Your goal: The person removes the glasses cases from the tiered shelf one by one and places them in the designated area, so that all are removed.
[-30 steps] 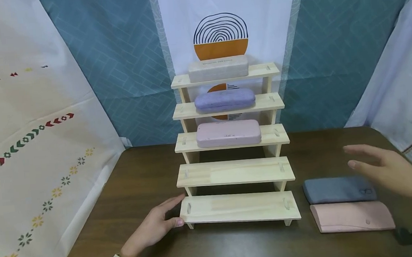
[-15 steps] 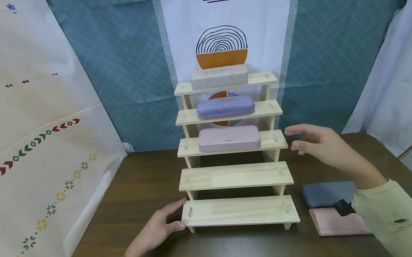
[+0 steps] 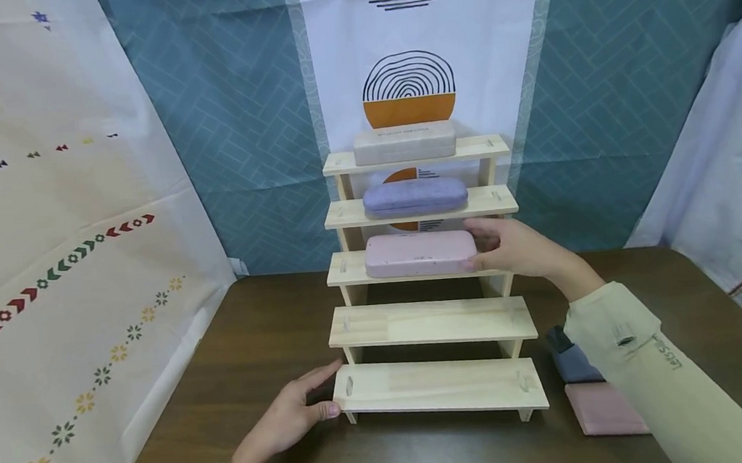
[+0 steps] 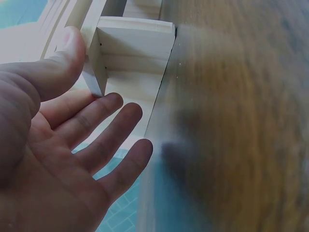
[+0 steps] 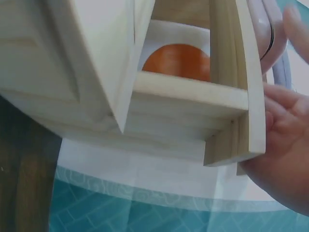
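Resting spread against the lowest step (image 3: 438,384) of a pale, grained wooden five-tier rack (image 3: 432,322), the left hand (image 3: 287,416) bares its palm (image 4: 53,179) only to the left-wrist view, while the right hand (image 3: 518,249) curls round the right end of a smooth, rounded pink oblong case (image 3: 415,255) on the middle tier (image 3: 348,268).

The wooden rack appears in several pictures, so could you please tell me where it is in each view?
Head: rack in the centre.
Left wrist: rack at upper left.
Right wrist: rack across the middle and upper left.
Shared landmark: teal cloth, high in head, at the bottom of both wrist views.
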Demonstrator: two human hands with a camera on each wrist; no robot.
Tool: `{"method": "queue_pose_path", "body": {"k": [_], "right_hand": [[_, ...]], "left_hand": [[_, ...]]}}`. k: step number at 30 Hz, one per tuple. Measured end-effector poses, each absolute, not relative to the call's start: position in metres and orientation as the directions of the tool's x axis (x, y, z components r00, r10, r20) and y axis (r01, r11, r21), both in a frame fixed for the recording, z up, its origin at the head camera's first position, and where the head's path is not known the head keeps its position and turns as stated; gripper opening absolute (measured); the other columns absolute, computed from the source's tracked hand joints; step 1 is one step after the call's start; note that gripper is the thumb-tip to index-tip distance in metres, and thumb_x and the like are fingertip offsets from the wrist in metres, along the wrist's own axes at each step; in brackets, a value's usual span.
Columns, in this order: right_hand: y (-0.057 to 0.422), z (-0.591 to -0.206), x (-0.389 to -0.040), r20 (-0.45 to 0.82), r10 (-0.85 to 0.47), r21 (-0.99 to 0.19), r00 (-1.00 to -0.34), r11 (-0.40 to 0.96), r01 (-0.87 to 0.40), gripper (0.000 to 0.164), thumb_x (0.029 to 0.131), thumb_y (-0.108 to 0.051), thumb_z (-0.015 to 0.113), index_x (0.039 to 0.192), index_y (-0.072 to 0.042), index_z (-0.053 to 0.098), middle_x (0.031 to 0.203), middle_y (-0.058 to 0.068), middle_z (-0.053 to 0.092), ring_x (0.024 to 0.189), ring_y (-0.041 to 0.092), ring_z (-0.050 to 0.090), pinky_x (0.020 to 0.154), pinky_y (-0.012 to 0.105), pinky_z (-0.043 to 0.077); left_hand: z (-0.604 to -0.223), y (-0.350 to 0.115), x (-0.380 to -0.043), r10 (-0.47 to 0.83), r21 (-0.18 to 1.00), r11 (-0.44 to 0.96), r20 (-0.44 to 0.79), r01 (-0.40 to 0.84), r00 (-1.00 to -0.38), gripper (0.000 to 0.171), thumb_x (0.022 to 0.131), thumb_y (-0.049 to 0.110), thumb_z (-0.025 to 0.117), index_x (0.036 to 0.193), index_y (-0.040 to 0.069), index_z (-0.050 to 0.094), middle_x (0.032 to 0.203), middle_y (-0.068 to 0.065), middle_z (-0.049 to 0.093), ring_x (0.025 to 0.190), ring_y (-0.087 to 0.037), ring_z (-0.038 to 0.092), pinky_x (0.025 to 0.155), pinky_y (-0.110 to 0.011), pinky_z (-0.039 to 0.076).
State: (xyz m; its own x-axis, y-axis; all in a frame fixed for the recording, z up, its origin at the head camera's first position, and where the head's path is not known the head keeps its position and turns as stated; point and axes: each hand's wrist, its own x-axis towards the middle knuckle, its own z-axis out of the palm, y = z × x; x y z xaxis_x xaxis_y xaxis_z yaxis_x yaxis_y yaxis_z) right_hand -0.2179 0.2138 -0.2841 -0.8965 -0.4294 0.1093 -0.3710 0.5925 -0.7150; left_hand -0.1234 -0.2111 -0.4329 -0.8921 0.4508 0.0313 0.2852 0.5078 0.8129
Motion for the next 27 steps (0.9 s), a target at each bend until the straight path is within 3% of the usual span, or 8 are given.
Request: {"method": "queue_pose_path", "body": {"k": [6, 10, 17, 21, 27], "right_hand": [[0.21, -0.288, -0.222, 0.134, -0.428, -0.605, -0.894, 0.679, -0.416, 0.091, 0.083, -0.037, 0.085, 0.152, 0.001, 0.04, 0.133, 0.02, 0.059, 0.107, 0.029, 0.058, 0.092, 0.046, 0.047], [0.207, -0.29, -0.223, 0.128, -0.392, -0.61, -0.911, 0.693, -0.384, 0.091, 0.081, -0.039, 0.086, 0.151, 0.001, 0.043, 0.134, 0.02, 0.059, 0.108, 0.03, 0.057, 0.092, 0.046, 0.046], [0.214, -0.294, -0.214, 0.151, -0.343, -0.739, -0.927, 0.583, -0.336, 0.073, 0.08, -0.029, 0.089, 0.14, -0.005, 0.054, 0.119, 0.014, 0.063, 0.099, 0.027, 0.061, 0.083, 0.039, 0.05], [0.223, -0.293, -0.202, 0.171, -0.303, -0.793, -0.937, 0.522, -0.313, 0.072, 0.081, -0.023, 0.088, 0.14, -0.003, 0.053, 0.112, 0.015, 0.064, 0.093, 0.027, 0.059, 0.075, 0.033, 0.05], [0.238, -0.294, -0.191, 0.173, -0.206, -0.888, -0.963, 0.39, -0.243, 0.074, 0.083, -0.016, 0.086, 0.145, -0.002, 0.049, 0.126, 0.019, 0.06, 0.103, 0.023, 0.06, 0.081, 0.024, 0.052]], "left_hand": [[-0.432, -0.21, -0.123, 0.446, 0.811, 0.512, 0.031, 0.283, -0.895, 0.071, 0.087, 0.028, 0.079, 0.149, 0.008, 0.051, 0.147, -0.015, 0.051, 0.136, -0.037, 0.044, 0.106, -0.058, 0.035], [-0.433, -0.211, -0.123, 0.45, 0.812, 0.508, 0.034, 0.287, -0.892, 0.07, 0.088, 0.028, 0.078, 0.149, 0.007, 0.051, 0.147, -0.017, 0.051, 0.136, -0.036, 0.043, 0.107, -0.058, 0.034], [-0.437, -0.21, -0.123, 0.464, 0.828, 0.481, 0.039, 0.289, -0.885, 0.071, 0.088, 0.027, 0.078, 0.149, 0.004, 0.05, 0.146, -0.019, 0.051, 0.134, -0.036, 0.045, 0.105, -0.053, 0.039], [-0.437, -0.211, -0.123, 0.469, 0.828, 0.48, 0.039, 0.292, -0.882, 0.071, 0.088, 0.027, 0.078, 0.149, 0.004, 0.05, 0.147, -0.019, 0.05, 0.135, -0.035, 0.043, 0.106, -0.049, 0.039], [-0.436, -0.212, -0.124, 0.463, 0.824, 0.487, 0.038, 0.29, -0.885, 0.07, 0.088, 0.028, 0.078, 0.149, 0.007, 0.05, 0.148, -0.018, 0.05, 0.135, -0.036, 0.045, 0.105, -0.053, 0.039]]}}
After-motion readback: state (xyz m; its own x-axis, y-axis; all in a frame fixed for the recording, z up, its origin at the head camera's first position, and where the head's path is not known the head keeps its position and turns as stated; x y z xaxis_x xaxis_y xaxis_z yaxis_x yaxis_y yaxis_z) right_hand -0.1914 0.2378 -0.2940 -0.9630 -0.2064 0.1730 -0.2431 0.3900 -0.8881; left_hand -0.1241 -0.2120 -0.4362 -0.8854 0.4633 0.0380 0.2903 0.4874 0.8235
